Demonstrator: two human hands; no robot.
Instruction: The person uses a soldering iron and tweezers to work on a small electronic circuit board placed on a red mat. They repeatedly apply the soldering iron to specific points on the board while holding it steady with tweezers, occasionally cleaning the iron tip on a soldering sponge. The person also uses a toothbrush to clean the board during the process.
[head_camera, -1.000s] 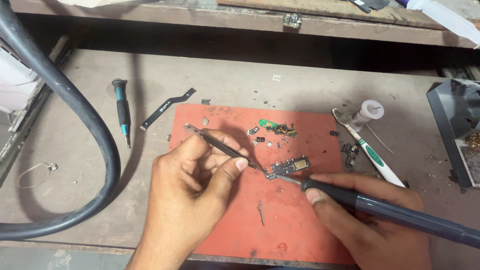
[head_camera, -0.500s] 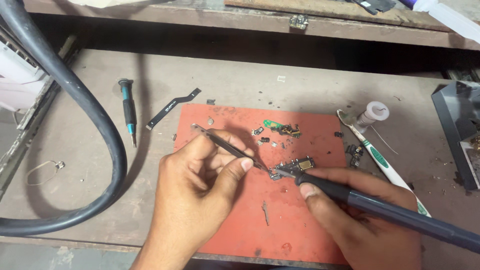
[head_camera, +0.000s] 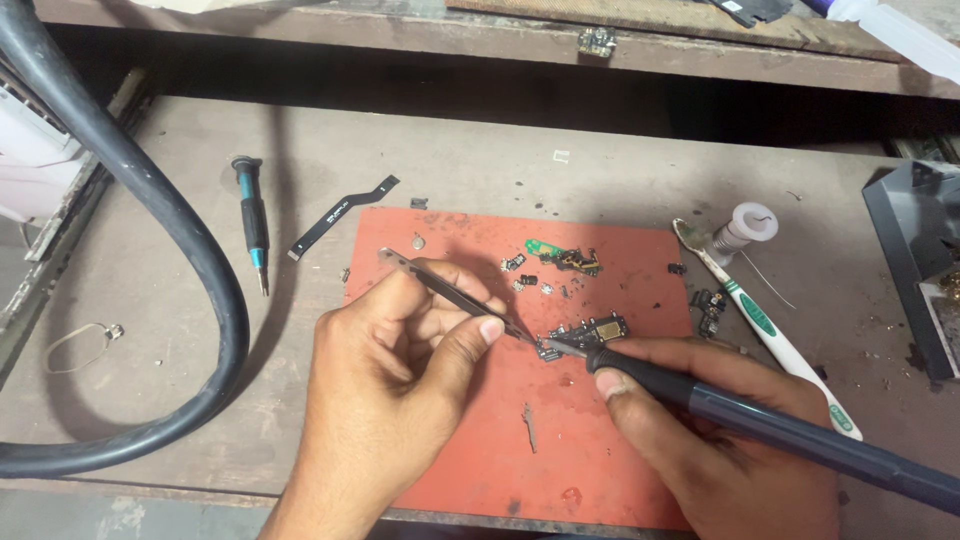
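A: Two hands over the table (head_camera: 480, 165), both busy. Biggest item first: red mat (head_camera: 620, 470), centre of view. Thick black hose (head_camera: 205, 290) loops at 9 o'clock.

B: Hands?

A: Left hand (head_camera: 400, 375) pinched shut on thin tweezers (head_camera: 450, 290), tips pointing to 3 o'clock. Right hand (head_camera: 720, 430) wrapped around a dark soldering iron (head_camera: 760, 420), handle running off toward 4 o'clock.

B: Where's the work piece?

A: Small circuit board (head_camera: 590, 330) lies on the mat, mid-frame. Iron tip and tweezer tips meet at its left edge.

B: Rest?

A: White-green toothbrush (head_camera: 770, 325) at 3 o'clock off the mat, solder spool (head_camera: 750, 222) by its head. Screwdriver (head_camera: 252, 225) and flex cable (head_camera: 340, 212) at 10 o'clock. Green board scrap (head_camera: 545, 248) above the circuit board at 12.
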